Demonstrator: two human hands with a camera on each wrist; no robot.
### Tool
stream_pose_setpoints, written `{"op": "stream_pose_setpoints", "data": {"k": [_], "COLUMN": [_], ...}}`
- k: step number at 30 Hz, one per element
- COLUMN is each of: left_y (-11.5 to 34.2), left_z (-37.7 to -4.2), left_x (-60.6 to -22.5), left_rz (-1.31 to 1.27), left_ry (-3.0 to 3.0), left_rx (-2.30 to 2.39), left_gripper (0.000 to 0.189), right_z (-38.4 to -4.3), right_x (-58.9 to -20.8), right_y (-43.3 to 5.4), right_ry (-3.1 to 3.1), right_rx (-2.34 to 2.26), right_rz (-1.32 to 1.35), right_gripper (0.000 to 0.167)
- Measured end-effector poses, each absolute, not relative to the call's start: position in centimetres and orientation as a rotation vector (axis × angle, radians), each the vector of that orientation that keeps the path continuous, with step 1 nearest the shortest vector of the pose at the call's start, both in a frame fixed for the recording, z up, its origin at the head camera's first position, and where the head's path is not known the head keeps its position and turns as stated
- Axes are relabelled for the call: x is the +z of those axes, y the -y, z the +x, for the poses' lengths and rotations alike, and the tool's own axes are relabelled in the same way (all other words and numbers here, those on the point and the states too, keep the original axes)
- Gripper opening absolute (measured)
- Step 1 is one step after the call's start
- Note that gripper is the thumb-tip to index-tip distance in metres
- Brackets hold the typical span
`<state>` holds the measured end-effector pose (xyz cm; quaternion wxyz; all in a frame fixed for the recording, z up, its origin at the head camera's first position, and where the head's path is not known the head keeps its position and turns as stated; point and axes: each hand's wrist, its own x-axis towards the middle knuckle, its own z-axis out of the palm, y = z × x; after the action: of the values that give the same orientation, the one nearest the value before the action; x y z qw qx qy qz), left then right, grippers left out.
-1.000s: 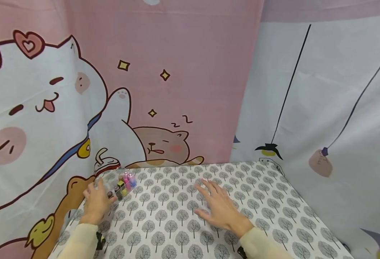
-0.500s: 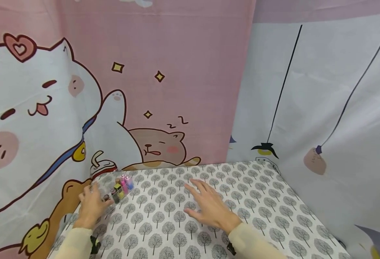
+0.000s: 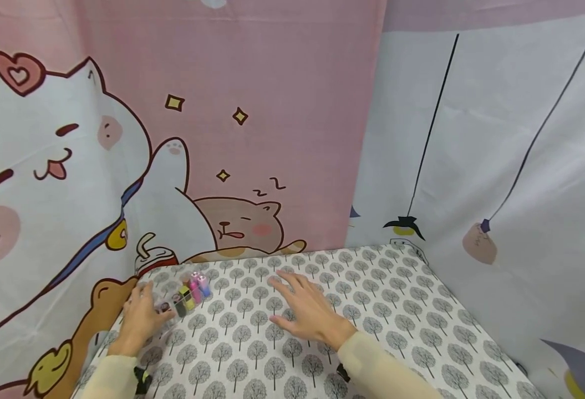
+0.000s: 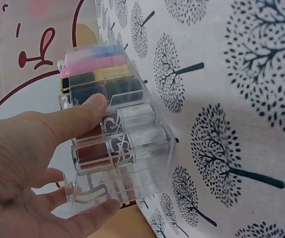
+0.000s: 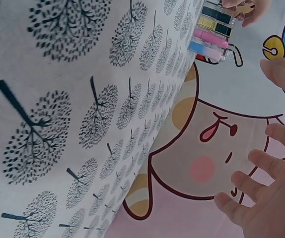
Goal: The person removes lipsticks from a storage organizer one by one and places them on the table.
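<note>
In the head view, my left hand (image 3: 140,321) grips a clear plastic lipstick organizer (image 4: 157,173) at the table's far left. The left wrist view has the thumb across its front and the other fingers around its near end. Inside it stand several tubes: a pink-and-blue one (image 3: 204,285), a bright pink one (image 3: 195,292), a yellow-and-black one (image 3: 187,299), a dark one (image 3: 179,306) and brown ones with clear bases (image 4: 94,154). The compartments at the near end show no tube. My right hand (image 3: 307,310) hovers over the middle of the table, fingers spread, holding nothing.
A white cloth with grey trees covers the table (image 3: 252,354). Behind it hangs a pink cartoon curtain (image 3: 292,111), and a pale one (image 3: 422,138) closes off the right side. The organizer stands close to the left curtain corner.
The head view has turned slightly right. Against the curtain, the organizer has shifted a little right with my left hand on it. My right hand has drifted left, still spread.
</note>
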<state>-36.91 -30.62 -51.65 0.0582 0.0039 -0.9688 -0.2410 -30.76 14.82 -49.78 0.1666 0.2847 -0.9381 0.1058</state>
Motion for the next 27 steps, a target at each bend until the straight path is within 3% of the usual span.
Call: {"op": "stream_pose_setpoints", "data": {"k": [27], "left_y": [27.3], "left_z": [-35.2], "left_x": [-50.8], "left_rz": [-0.240], "left_ry": [2.947], "left_rx": [-0.750], "left_gripper": [0.122], "right_z": [-33.2], "right_x": [-49.3], "right_y": [-10.7], "right_ry": [2.723], "right_rx": [0.291], "right_rz": [0.889], "right_gripper": [0.090]}}
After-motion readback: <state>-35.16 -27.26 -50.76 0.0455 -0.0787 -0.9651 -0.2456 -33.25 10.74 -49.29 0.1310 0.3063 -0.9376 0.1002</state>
